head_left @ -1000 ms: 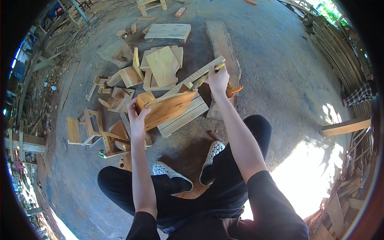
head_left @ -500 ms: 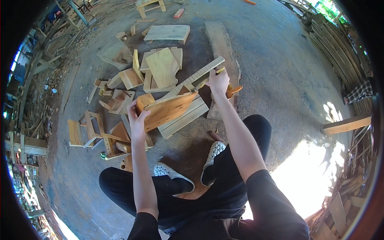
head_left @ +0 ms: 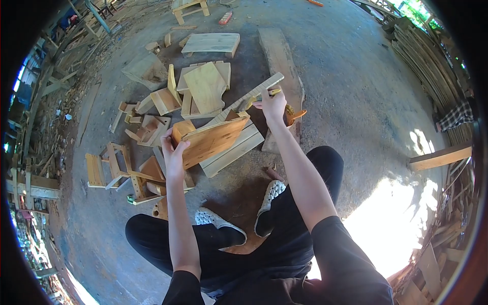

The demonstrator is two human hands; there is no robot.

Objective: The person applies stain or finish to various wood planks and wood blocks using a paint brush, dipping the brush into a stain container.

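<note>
My left hand (head_left: 174, 152) grips the near left end of a wooden piece (head_left: 213, 144) with a block at its corner, which is held tilted above the floor. In my right hand (head_left: 273, 104) is a yellow-handled brush (head_left: 247, 104), its head by the piece's far upper edge. A long pale slat (head_left: 259, 91) slants behind the piece. Below it lie pale planks (head_left: 235, 151). Just right of my right hand, an orange-brown container (head_left: 291, 116) with an orange handle-like part stands on a long board (head_left: 279, 58).
Wooden panels (head_left: 206, 87), a low pale bench (head_left: 211, 43) and small wooden assemblies (head_left: 114, 161) lie ahead and to the left. A beam (head_left: 441, 156) juts in at the right, near a person's checkered sleeve (head_left: 456, 118). Boards (head_left: 424, 61) are stacked at the upper right.
My right hand has moved slightly left, and the brush has shifted toward the held piece's upper edge. My left hand keeps its grip. The whole view has shifted slightly.
</note>
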